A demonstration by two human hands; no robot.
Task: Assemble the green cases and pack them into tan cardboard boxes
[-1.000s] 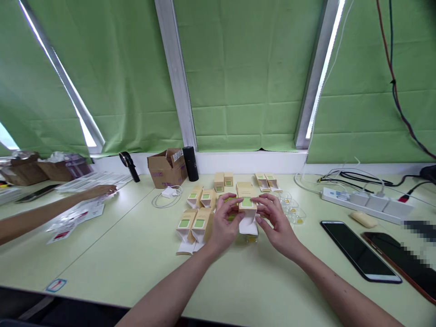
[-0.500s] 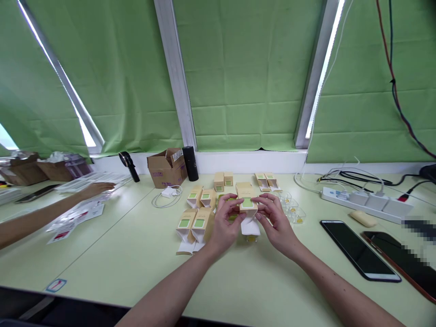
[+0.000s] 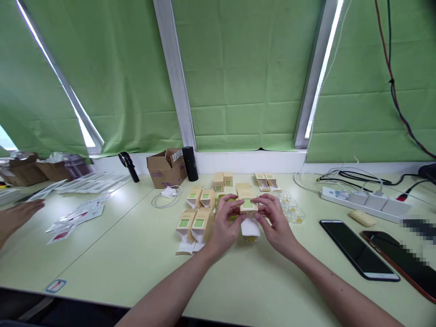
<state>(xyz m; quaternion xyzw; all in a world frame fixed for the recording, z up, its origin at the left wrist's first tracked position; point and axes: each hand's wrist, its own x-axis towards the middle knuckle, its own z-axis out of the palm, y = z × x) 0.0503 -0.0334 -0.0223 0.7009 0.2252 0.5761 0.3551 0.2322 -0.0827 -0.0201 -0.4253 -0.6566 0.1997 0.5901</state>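
Between my two hands is a small tan cardboard box (image 3: 248, 205) with a green window and a white flap hanging toward me. My left hand (image 3: 226, 222) grips its left side with fingers and thumb. On the opposite side, my right hand (image 3: 275, 223) holds the box, fingertips at its upper edge. A small clear piece with yellow shows under the flap. Left of my hands stand several similar boxes (image 3: 203, 223), the front ones with flaps down. Behind my left hand, a green object (image 3: 221, 198) is partly hidden. Clear plastic pieces (image 3: 293, 211) with yellow bits lie right of my right hand.
More tan boxes (image 3: 266, 181) stand farther back. A brown carton (image 3: 166, 170) and black bottle (image 3: 190, 163) are by the wall. Phones (image 3: 359, 250) and a power strip (image 3: 366, 202) lie right. Another person's hand (image 3: 22, 218) is at far left, near plastic packets (image 3: 80, 215).
The other person's hand has drawn back left from the sheets, and a white sheet now lies tilted near it. My hands keep almost the same hold on the box.
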